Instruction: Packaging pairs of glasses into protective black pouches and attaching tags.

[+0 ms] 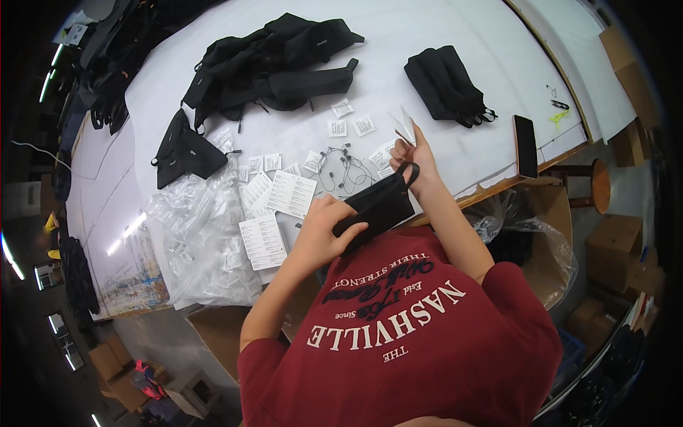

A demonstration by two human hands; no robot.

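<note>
A flat black fabric pouch (380,206) with a loop at its upper right corner is held close to my body at the table edge. My left hand (327,229) is closed on the pouch's left end, its thumb lying over the top side. Just beyond the looped corner, my right hand (418,165) pinches a small white card or packet (403,126) upright between thumb and fingers. Small white printed packets (342,107) and thin black cords (347,169) lie on the table in front of my hands. Printed white sheets (262,243) are spread to the left.
Clear plastic bags (203,231) are heaped on the left. Beyond them lies a pile of black pouches (274,71). More black pouches (447,87) are stacked at the far right. A phone (525,146) sits at the right edge, near a wooden stool (600,186) and a plastic-lined carton (558,213).
</note>
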